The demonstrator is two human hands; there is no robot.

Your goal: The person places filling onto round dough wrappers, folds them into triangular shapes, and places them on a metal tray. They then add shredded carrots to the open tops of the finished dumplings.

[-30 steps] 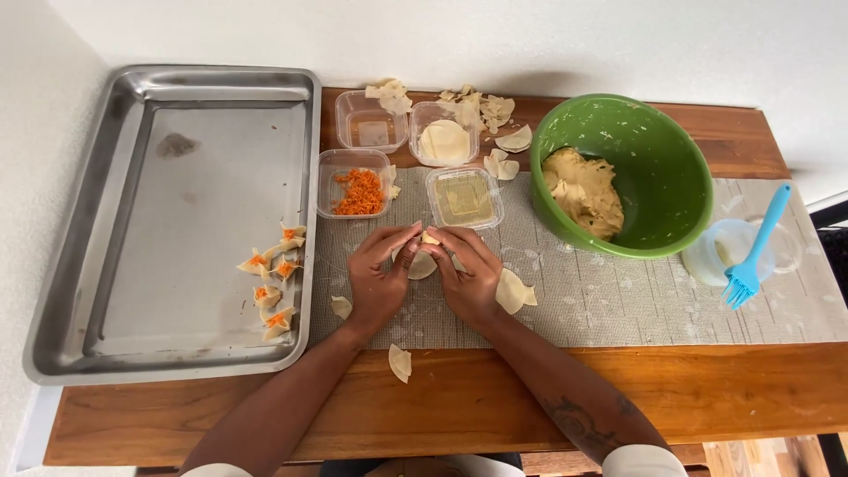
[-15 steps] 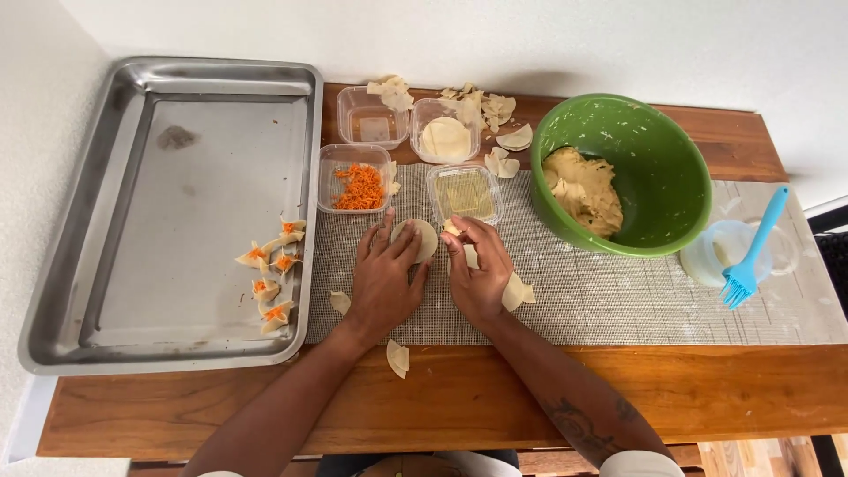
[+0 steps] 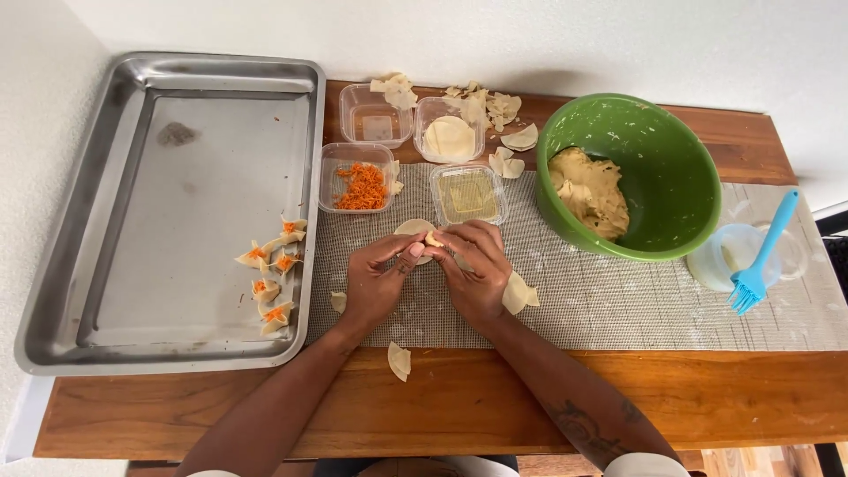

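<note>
My left hand [image 3: 375, 278] and my right hand [image 3: 477, 269] meet over the woven table mat [image 3: 618, 300], fingertips together on a small round dough wrapper [image 3: 415, 230]. Both hands pinch the wrapper's near edge; a bit of filling shows between the fingertips. Just beyond the hands stand a clear tub of shredded orange carrot [image 3: 356, 181] and a clear tub with a yellowish filling [image 3: 468, 194]. Several folded dumplings with orange tops [image 3: 272, 265] lie in the right part of the steel tray [image 3: 97, 265].
A green bowl [image 3: 680, 150] holding a lump of dough [image 3: 587, 190] sits at the right. A blue silicone brush [image 3: 760, 256] rests on a small clear cup. Two more tubs and dough scraps [image 3: 486, 110] lie at the back. Loose dough pieces [image 3: 399, 360] lie near the table's front.
Half a second ago my hands lay flatter on the mat with the wrapper by my left fingers. Now the fingertips of both hands have come together on the wrapper.
</note>
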